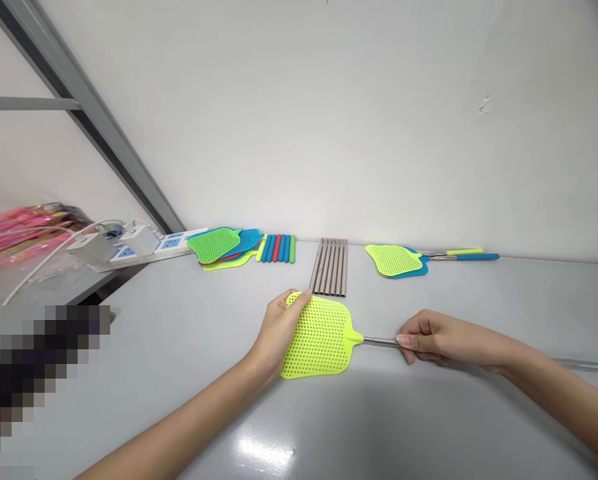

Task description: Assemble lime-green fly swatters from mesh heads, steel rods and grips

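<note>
My left hand (285,327) grips the left edge of a yellow-green fly swatter head (321,337), thumb on top. From the head's neck a thin metal rod (379,342) runs to the right. My right hand (431,338) pinches that rod between thumb and fingers; the rod's far end is hidden by the hand. Behind them lies a row of several metal tubes (331,267). Farther left are several coloured handle grips (277,249) side by side, next to a pile of green, blue, red and yellow swatter heads (215,245).
Two swatters with handles, a yellow one (393,260) and a blue one beneath, lie at the back right of the grey table (179,373). A power strip (173,243) with white plugs and cables stands at the left. A clear rod (586,365) lies at the right edge.
</note>
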Available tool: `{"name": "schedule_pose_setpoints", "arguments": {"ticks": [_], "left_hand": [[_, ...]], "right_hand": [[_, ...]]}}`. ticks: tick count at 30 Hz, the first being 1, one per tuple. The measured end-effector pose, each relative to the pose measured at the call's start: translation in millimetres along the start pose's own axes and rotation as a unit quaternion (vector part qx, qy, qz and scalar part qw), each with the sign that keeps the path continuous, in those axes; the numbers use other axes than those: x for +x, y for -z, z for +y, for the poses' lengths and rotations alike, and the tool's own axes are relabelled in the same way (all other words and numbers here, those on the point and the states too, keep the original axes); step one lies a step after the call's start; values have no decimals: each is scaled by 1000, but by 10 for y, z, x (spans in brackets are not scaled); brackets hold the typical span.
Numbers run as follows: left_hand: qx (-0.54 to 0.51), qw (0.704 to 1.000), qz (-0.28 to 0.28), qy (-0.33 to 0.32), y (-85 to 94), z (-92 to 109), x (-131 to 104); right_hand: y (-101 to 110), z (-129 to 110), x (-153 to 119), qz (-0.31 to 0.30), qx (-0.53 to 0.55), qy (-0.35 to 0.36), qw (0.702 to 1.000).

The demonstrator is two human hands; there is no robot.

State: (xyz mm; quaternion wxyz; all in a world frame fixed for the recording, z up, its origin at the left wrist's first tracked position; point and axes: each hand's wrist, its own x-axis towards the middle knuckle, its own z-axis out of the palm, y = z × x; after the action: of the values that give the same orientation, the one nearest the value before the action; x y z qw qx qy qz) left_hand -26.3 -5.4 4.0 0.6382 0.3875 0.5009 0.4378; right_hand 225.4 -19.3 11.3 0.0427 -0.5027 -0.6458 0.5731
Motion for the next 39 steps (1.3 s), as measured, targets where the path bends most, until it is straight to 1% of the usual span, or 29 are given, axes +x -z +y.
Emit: {"name": "schedule_pose_setpoints", "arguments": {"ticks": [3,13,17,25,33,39], "left_hand": [[4,1000,-10,-1,-6,-7,-8],[7,1000,-6,-4,-24,5,-25],[10,1000,-4,-10,-18,-3,-19],[-7,1000,-10,-2,-6,-2,-15],[50,999,-11,-3,-15,24,-22],[47,999,-6,5,-34,36,-33]], "right_hand": [[-12,-12,-6,6,-2,-4,1000],[-30,-32,-13,14,-4,-11,1000],[-51,-8,1,12,3,-8,1000],[-91,-15,4,6,23,-11,1000],[-123,-63,-7,-11,72,-16,997],[-131,-59,-15,-14,84,-27,996]]}}
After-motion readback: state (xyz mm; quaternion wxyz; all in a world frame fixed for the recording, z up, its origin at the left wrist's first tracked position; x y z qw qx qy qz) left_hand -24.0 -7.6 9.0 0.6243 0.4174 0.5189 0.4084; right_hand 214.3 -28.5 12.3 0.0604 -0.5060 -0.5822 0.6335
